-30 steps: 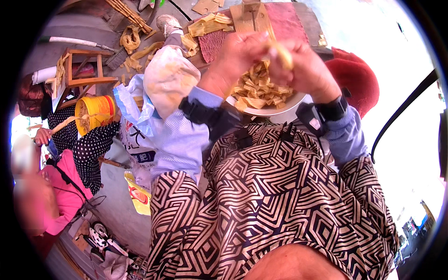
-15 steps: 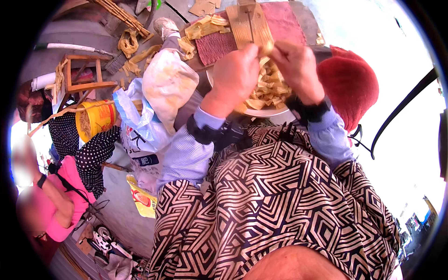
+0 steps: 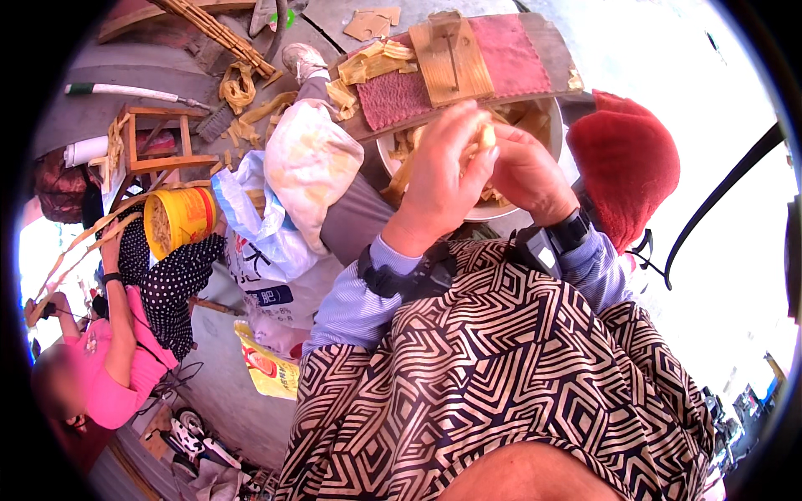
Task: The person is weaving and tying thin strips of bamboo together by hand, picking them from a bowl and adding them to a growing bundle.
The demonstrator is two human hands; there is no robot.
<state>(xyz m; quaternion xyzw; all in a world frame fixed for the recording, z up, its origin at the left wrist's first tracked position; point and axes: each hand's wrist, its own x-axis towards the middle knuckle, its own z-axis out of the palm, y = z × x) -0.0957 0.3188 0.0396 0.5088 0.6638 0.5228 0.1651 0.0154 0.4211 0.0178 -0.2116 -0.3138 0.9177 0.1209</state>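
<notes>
My left hand [image 3: 439,179] pinches a small folded, pale yellow strip [image 3: 486,136] between thumb and fingers. Against it, my right hand [image 3: 533,177] is closed, with curled fingers at the same strip and fingertips partly hidden behind the left thumb. Both hands are raised over a round metal basin [image 3: 571,163] that holds more yellow strips, largely covered by my hands. Just beyond the basin lies a bench board with red cloth [image 3: 514,54] on it. A wooden block [image 3: 468,75] with a thin upright metal piece sits on the cloth, beside a heap of flat yellow strips [image 3: 376,63].
Left of my knee stands a white-and-blue plastic bag [image 3: 271,242]. Farther left are a wooden stool [image 3: 167,160], a brush [image 3: 215,121] and a bundle of sticks [image 3: 221,33]. A person in pink [image 3: 125,355] sits there, holding long strips near a yellow bucket [image 3: 190,219].
My hands have come down and nearer to me, and turned, with the strip between them. More of the board now shows. The person at left has both arms stretched toward the long strips.
</notes>
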